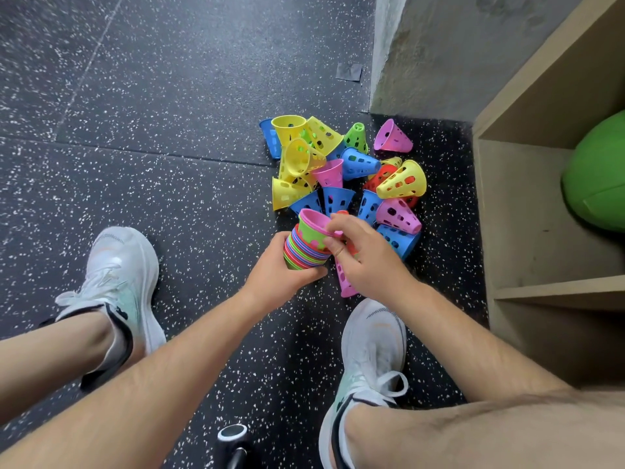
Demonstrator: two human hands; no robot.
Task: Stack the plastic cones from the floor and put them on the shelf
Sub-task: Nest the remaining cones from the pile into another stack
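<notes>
Legs [507, 431]: nearest, crouched, white shoes [372, 350] planted either side of the work; a steady base worth holding.
Floor [169, 96]: dark speckled rubber, under everything.
Shelf [541, 214]: right side, wooden, open compartments, green ball [598, 174] in the far one; no cones on it yet.
Loose cones [351, 164]: many-coloured heap, far of the hands, just left of the shelf; plenty to gather, so probably mid-task.
Left hand [280, 265]: clasped round the lower part of the stack [306, 248]; best kept firm, mouth turned up.
Right hand [362, 255]: pinching the rim of the pink cone [314, 220] between thumb and fingers.
Stack: held above the floor at the heap's near edge.
Pink cone: tilted in the stack's mouth; level the rim, then press straight down until snug, since a skewed cone likely jams.
</notes>
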